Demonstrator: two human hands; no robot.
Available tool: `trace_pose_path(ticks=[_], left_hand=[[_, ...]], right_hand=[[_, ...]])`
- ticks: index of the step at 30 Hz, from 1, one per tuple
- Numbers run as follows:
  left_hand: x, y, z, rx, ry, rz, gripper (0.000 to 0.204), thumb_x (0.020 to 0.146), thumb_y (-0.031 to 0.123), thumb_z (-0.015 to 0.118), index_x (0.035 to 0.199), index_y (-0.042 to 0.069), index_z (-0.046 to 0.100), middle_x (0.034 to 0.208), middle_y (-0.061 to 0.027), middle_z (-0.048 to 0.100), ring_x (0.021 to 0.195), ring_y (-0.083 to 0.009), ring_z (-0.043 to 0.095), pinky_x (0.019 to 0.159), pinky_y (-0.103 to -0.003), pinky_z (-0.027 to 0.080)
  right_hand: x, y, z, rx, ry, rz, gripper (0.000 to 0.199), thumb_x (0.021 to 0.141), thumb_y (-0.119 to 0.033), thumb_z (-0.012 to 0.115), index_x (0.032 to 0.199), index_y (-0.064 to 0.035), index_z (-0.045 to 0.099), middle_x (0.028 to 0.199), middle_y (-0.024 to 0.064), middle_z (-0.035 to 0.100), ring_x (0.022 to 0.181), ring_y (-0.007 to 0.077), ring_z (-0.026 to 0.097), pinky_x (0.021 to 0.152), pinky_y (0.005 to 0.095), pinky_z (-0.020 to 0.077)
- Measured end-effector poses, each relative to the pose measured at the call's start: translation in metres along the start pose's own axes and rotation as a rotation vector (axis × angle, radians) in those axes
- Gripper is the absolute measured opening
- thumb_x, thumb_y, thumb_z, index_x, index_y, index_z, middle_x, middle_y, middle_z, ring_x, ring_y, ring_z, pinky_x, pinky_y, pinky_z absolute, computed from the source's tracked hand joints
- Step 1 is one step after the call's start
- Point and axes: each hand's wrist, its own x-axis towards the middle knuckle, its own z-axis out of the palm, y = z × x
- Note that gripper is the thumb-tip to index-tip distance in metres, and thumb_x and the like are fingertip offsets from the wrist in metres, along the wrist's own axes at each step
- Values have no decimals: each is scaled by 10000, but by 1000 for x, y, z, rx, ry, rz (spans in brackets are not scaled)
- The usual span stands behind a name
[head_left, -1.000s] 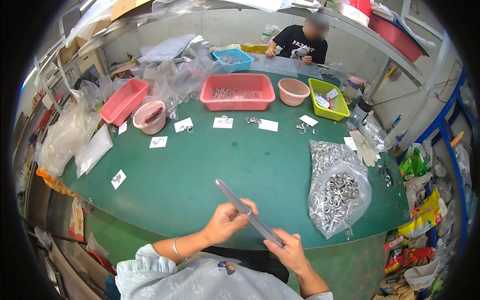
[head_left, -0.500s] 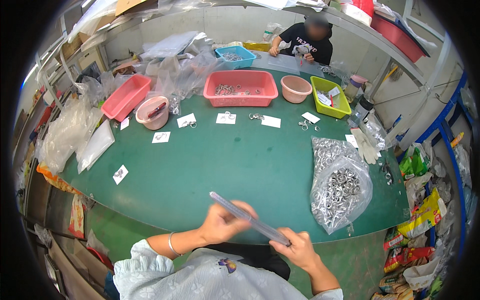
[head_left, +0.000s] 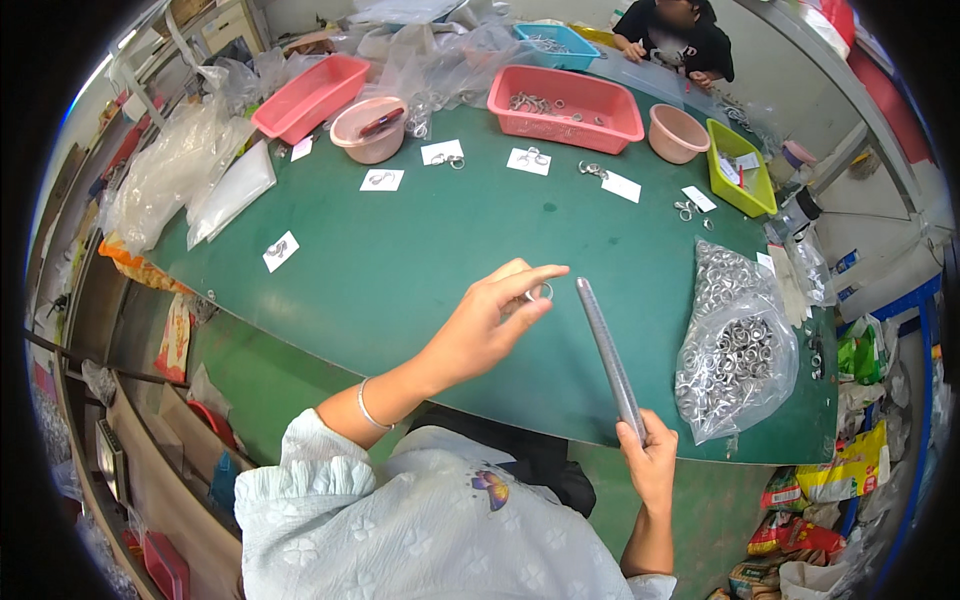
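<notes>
A silver ring (head_left: 541, 292) is held between the thumb and fingers of my left hand (head_left: 497, 312), over the green table. Just right of these fingers, apart from them, is the narrow tip of a grey tapered ring mandrel (head_left: 607, 350). My right hand (head_left: 650, 455) grips the mandrel by its thicker lower end, so that it points up and away from me. Nearest on the right lies a clear plastic bag of silver rings (head_left: 737, 345), with many rings showing at its mouth.
Along the far side of the table (head_left: 420, 250) stand a red basin (head_left: 566, 125), pink bowls (head_left: 369, 150) and a green basket (head_left: 745, 190). Small white cards (head_left: 281, 251) with rings lie in an arc. Across the table sits another person (head_left: 675, 40). Plastic bags (head_left: 165, 170) crowd the left.
My left hand has come off the mandrel and moved forward, with the ring now visible in its fingers. The mandrel has swung to point more away from me. The whole view has shifted.
</notes>
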Motion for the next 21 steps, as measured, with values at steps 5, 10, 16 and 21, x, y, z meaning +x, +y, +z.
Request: trace_pose_path(ticks=[5, 10, 16, 21], left_hand=[[-5, 7, 1, 86, 97, 29, 241, 772, -47, 635, 998, 3, 567, 714, 14, 507, 591, -35, 439, 541, -179, 379], [-4, 8, 1, 89, 112, 1, 190, 751, -24, 659, 919, 4, 576, 686, 27, 517, 572, -24, 442, 514, -177, 372], [3, -3, 1, 97, 91, -62, 185, 760, -5, 652, 931, -6, 579, 692, 29, 517, 577, -23, 436, 520, -177, 378], [55, -88, -21, 286, 61, -99, 186, 804, 20, 609, 986, -14, 592, 757, 12, 558, 619, -28, 484, 562, -198, 415]], right_hand=[[-7, 11, 6, 87, -5, 40, 131, 855, -127, 611, 863, 0, 580, 540, -63, 417, 435, 4, 335, 388, 182, 225], [-12, 19, 13, 197, 4, 103, 135, 863, -129, 604, 889, 0, 572, 554, -69, 408, 435, -1, 320, 385, 182, 207], [-13, 16, 16, 260, 6, 216, 145, 826, -83, 640, 892, 37, 594, 621, -71, 431, 553, 12, 343, 472, 184, 265], [-13, 25, 14, 288, 37, 271, 149, 834, -98, 633, 889, 35, 595, 618, -70, 432, 548, 11, 341, 466, 185, 262]])
